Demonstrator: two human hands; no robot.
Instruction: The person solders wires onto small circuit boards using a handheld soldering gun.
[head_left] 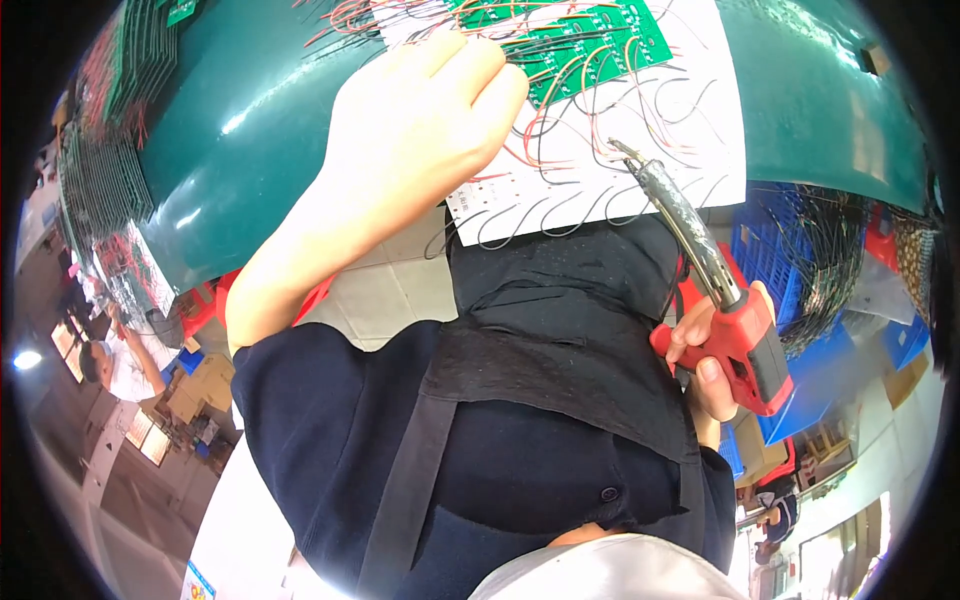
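"Two bare hands are in play; where is the circuit board [605, 62]?"

"On the white sheet [716, 135] over the green worktop [250, 185], just right of the left hand [430, 125], with thin wires [560, 40] strewn across it."

"How would it handle?"

"Probably light and stiff, while the wires look soft and springy and their joints fragile. Its edges seem a safer hold than the wires."

"And the soldering gun [712, 265]?"

"Likely the heavier piece, best held by its red-and-black handle, since the metal barrel may be hot. The right hand [712, 388] is wrapped round that handle, low beside the apron [560, 375], with the tip slanting up and left, apart from the board."

"How does the left hand sit?"

"Elbow bent outward, back of the hand uppermost, fingers curled in among the wires. The fingertips are hidden, so nobody can tell whether they pinch anything."
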